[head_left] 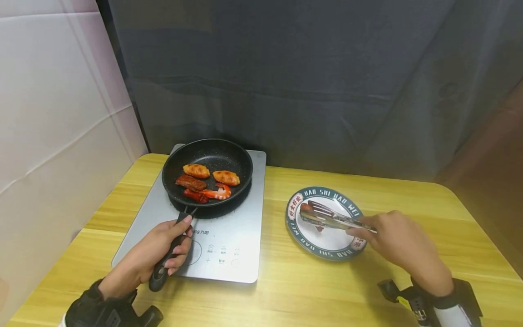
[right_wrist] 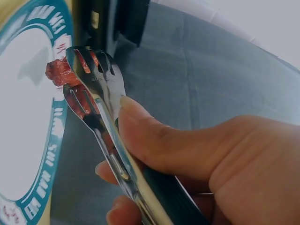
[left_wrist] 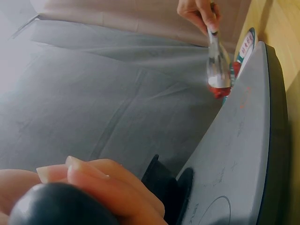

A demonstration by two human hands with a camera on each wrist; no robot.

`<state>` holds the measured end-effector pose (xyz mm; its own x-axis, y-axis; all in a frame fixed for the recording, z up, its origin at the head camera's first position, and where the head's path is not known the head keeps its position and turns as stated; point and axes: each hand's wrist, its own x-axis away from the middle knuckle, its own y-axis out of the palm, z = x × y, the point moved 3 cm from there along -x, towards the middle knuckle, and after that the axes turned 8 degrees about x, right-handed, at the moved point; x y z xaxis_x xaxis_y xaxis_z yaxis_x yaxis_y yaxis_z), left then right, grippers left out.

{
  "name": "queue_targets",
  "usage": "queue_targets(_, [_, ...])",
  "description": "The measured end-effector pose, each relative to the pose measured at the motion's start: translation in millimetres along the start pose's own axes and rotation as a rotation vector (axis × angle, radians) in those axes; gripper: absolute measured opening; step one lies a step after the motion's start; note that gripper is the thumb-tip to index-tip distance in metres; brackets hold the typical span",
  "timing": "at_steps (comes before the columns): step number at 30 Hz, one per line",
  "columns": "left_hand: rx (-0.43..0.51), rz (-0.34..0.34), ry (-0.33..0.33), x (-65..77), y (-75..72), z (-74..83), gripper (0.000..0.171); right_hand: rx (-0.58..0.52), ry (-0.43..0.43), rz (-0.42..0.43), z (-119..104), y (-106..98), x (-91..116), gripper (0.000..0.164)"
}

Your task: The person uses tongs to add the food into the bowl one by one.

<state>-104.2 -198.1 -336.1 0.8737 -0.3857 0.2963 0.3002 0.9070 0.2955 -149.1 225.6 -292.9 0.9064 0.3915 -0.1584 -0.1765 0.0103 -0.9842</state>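
My left hand [head_left: 163, 250] grips the black handle of a frying pan [head_left: 208, 156]. Two browned chicken wings [head_left: 226, 177], a brown slab of meat [head_left: 190, 183], a shrimp [head_left: 220, 192] and a red piece of food [head_left: 196, 195] lie in the pan. On the right, my right hand [head_left: 394, 238] holds metal tongs [head_left: 333, 220] over a round plate [head_left: 318, 252] with a green lettered rim. Between the tongs' slotted ends is a glossy red food piece [right_wrist: 61, 72], close over the plate's rim.
Under the pan is a flat silver induction cooker [head_left: 241, 268] with touch symbols on its front part. Both stand on a yellow wood-grain table [head_left: 278, 299]. A dark grey cloth [head_left: 294, 91] hangs behind, with a pale cloth [head_left: 53, 91] at the left.
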Motion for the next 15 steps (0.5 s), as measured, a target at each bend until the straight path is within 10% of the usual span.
queue_targets(15, [0.002,0.013,0.000,0.4,0.7,0.2,0.036,0.022,-0.110,0.138,-37.2,-38.5,-47.2,0.027])
